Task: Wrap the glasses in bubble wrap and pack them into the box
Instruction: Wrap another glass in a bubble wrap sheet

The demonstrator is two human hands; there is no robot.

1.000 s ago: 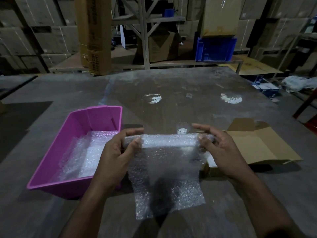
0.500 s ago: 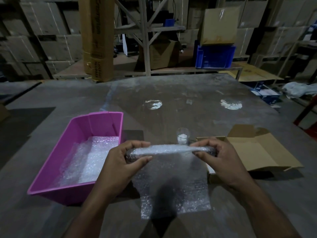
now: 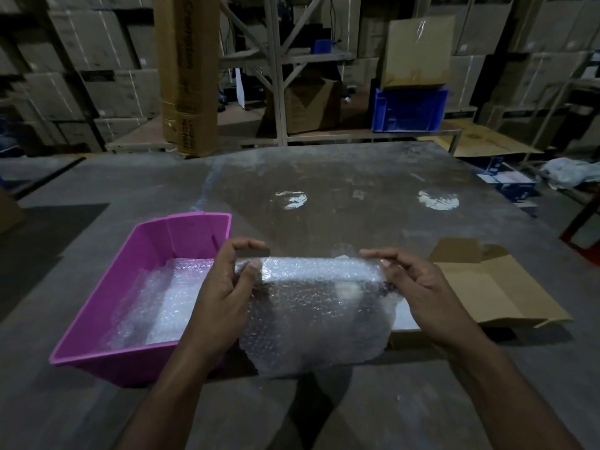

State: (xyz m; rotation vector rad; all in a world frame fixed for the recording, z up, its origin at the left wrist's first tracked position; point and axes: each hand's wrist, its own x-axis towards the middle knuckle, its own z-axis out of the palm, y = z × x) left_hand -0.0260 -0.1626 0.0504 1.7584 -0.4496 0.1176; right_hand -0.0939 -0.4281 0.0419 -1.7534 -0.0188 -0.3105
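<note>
A sheet of bubble wrap (image 3: 311,316) hangs between my two hands above the table, its top edge rolled or folded over. My left hand (image 3: 224,297) pinches the left top corner of the sheet. My right hand (image 3: 418,287) pinches the right top corner. A small clear glass (image 3: 341,250) stands on the table just behind the sheet, mostly hidden by it. An open cardboard box (image 3: 493,287) lies flat-flapped to the right of my right hand. Whether a glass sits inside the rolled part cannot be told.
A pink plastic tub (image 3: 143,254) with more bubble wrap in it stands at the left, beside my left hand. The grey table (image 3: 324,190) stretches far behind. Shelving, stacked cartons and a blue crate (image 3: 409,108) stand beyond the table.
Both hands have lifted the sheet's top edge higher and spread it wider. The tight roll seen earlier now looks looser, and the glass behind is more hidden.
</note>
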